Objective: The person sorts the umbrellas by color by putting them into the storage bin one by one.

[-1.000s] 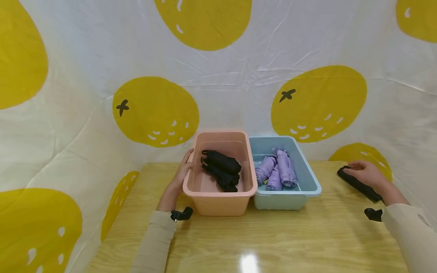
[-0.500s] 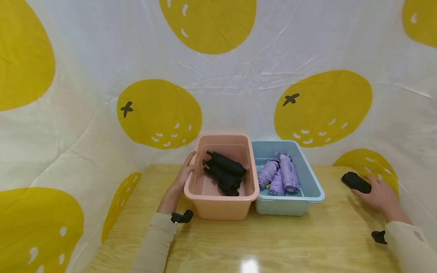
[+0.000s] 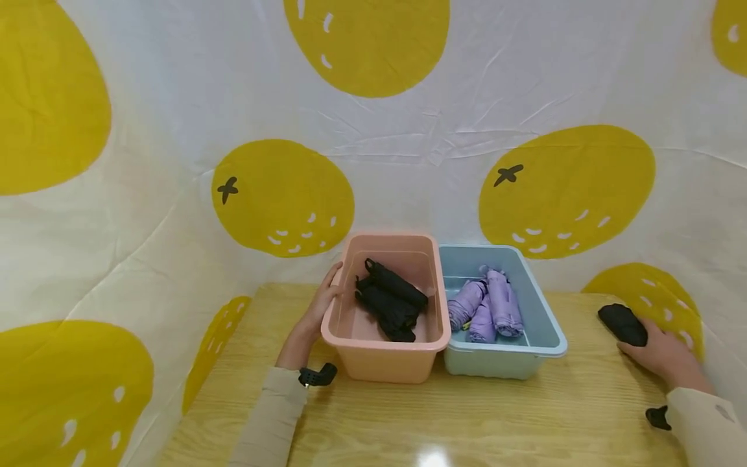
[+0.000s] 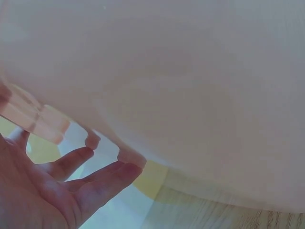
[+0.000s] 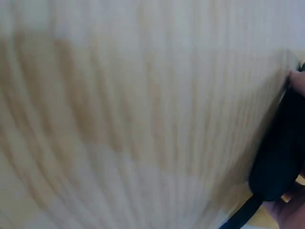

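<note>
At the right end of the table my right hand [image 3: 665, 355] grips a black folded umbrella [image 3: 622, 324], thumb on one side and fingers on the other. The right wrist view shows that umbrella [image 5: 280, 148] at its edge, with a strap hanging from its lower end. My left hand [image 3: 320, 303] holds the left rim of a pink plastic bin [image 3: 385, 363], thumb over the rim. In the left wrist view the left hand's fingertips [image 4: 129, 170] touch the bin from outside. Black folded umbrellas [image 3: 392, 301] lie piled inside the bin.
A light blue bin [image 3: 496, 360] stands against the pink bin's right side, with 3 purple folded umbrellas [image 3: 503, 303] in it. Both stand on a wooden table [image 3: 467, 421]. A white cloth [image 3: 408, 188] with yellow fruit prints hangs close behind.
My right hand has closed round the black umbrella, which has turned and now shows its end. My left hand stays on the pink bin. The whole head view has shifted slightly.
</note>
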